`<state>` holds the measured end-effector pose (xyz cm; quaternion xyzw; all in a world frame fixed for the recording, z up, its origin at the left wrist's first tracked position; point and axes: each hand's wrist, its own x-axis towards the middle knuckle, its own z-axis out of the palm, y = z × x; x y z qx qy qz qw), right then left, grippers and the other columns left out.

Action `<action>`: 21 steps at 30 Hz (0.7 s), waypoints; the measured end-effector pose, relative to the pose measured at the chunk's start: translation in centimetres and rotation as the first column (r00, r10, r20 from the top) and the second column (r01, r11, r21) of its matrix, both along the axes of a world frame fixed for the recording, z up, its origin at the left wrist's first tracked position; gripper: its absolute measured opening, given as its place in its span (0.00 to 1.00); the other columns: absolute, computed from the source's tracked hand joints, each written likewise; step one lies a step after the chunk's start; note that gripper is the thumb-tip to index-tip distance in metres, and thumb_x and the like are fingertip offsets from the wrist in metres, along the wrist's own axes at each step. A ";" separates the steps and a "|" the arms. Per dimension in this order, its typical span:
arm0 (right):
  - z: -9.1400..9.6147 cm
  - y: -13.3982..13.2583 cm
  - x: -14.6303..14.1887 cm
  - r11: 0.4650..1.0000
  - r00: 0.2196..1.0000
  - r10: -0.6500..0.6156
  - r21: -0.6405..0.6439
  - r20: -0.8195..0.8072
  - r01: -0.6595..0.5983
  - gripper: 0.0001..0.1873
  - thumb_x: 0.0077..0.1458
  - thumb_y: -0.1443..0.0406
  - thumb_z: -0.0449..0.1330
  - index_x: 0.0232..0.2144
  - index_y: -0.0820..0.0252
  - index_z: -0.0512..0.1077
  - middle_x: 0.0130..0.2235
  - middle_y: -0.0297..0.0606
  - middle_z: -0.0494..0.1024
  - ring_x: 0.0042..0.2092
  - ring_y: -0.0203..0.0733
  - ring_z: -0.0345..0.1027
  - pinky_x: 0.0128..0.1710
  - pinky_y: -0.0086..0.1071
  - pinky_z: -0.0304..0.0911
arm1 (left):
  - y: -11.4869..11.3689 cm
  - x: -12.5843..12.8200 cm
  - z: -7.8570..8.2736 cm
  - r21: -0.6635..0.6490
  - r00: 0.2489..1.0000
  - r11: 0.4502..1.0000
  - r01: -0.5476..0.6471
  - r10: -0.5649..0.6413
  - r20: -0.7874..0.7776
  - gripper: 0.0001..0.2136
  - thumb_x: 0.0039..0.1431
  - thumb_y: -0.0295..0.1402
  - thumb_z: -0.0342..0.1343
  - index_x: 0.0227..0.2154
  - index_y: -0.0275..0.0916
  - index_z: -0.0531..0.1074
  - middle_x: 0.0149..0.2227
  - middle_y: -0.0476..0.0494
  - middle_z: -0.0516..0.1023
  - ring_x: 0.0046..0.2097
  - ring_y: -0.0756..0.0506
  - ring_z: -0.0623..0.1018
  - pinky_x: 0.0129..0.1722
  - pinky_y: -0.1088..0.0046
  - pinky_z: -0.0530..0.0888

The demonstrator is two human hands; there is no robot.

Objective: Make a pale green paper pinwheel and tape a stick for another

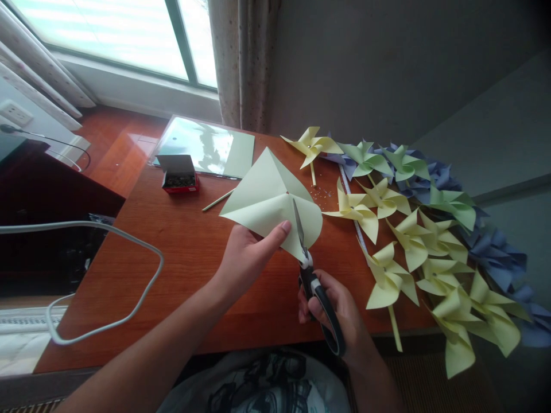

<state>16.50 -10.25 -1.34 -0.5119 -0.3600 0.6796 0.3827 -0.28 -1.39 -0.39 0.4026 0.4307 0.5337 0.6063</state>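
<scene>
My left hand [247, 252] pinches a pale green folded paper sheet [267, 195] above the wooden table [181, 252], thumb on top near its lower edge. Black-handled scissors [312, 281] sit in my right hand [340, 310], fingers closed through the loops. Their blades [299, 226] are in a cut that runs up from the sheet's lower edge toward the centre.
Several finished paper pinwheels, yellow [387, 281], green [364, 158] and blue [495, 252], cover the table's right side. A small red box of pins [178, 173], a thin stick [217, 201] and a shiny paper pad [206, 146] lie at the back. A white cable [142, 241] loops at left.
</scene>
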 end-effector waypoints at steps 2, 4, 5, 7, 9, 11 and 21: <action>0.0 0.0 0.0 1.000 1.000 -0.002 -0.002 0.003 0.002 0.25 0.50 0.46 0.70 0.35 0.59 0.69 0.28 0.32 0.70 0.28 0.36 0.65 0.29 0.29 0.59 | 0.0 -0.1 0.0 -0.008 1.000 1.000 0.008 -0.008 0.004 0.12 0.58 0.38 0.65 0.40 0.35 0.80 0.41 0.41 0.85 0.43 0.40 0.82 0.43 0.68 0.78; -0.1 0.0 0.0 1.000 1.000 -0.005 -0.002 0.009 0.005 0.25 0.49 0.46 0.70 0.35 0.59 0.69 0.28 0.32 0.70 0.28 0.36 0.65 0.29 0.29 0.59 | 0.0 -0.1 0.0 -0.010 1.000 1.000 0.012 -0.012 0.009 0.12 0.58 0.37 0.65 0.41 0.35 0.80 0.43 0.40 0.84 0.43 0.41 0.82 0.44 0.68 0.78; -0.1 0.1 0.0 1.000 1.000 -0.007 -0.002 0.012 0.007 0.25 0.49 0.46 0.70 0.35 0.59 0.69 0.28 0.32 0.70 0.28 0.36 0.65 0.29 0.29 0.59 | 0.0 -0.1 0.0 -0.006 1.000 1.000 0.011 -0.011 0.011 0.12 0.58 0.37 0.65 0.41 0.35 0.80 0.43 0.40 0.84 0.43 0.41 0.82 0.44 0.68 0.78; -0.1 0.1 0.0 1.000 1.000 -0.011 -0.003 0.018 0.011 0.25 0.49 0.46 0.70 0.34 0.59 0.69 0.28 0.32 0.70 0.28 0.36 0.65 0.29 0.29 0.60 | 0.0 -0.1 0.0 0.001 1.000 1.000 0.008 -0.008 0.010 0.11 0.58 0.37 0.64 0.40 0.35 0.80 0.42 0.41 0.84 0.43 0.41 0.82 0.44 0.69 0.78; -0.1 0.1 -0.1 1.000 1.000 -0.015 -0.005 0.025 0.015 0.25 0.49 0.46 0.70 0.35 0.59 0.69 0.28 0.32 0.70 0.28 0.36 0.65 0.29 0.29 0.60 | 0.0 -0.2 0.0 -0.001 1.000 1.000 0.009 -0.009 0.004 0.11 0.59 0.36 0.64 0.40 0.35 0.80 0.41 0.41 0.84 0.43 0.41 0.82 0.44 0.69 0.78; -0.1 0.0 0.0 1.000 0.999 -0.012 -0.006 0.030 0.012 0.25 0.49 0.46 0.70 0.35 0.59 0.69 0.28 0.31 0.70 0.28 0.36 0.65 0.29 0.29 0.59 | 0.0 -0.2 0.0 -0.008 1.000 1.000 0.014 -0.014 0.001 0.10 0.59 0.37 0.64 0.38 0.35 0.79 0.39 0.42 0.84 0.42 0.41 0.81 0.43 0.69 0.78; 0.0 -0.1 0.0 0.999 0.998 -0.038 -0.036 0.055 0.040 0.25 0.47 0.48 0.72 0.34 0.60 0.70 0.28 0.32 0.72 0.27 0.35 0.66 0.29 0.28 0.61 | 0.0 -0.2 0.0 -0.015 1.000 1.000 0.005 -0.005 0.007 0.11 0.57 0.37 0.65 0.39 0.35 0.79 0.39 0.41 0.84 0.43 0.40 0.82 0.43 0.68 0.79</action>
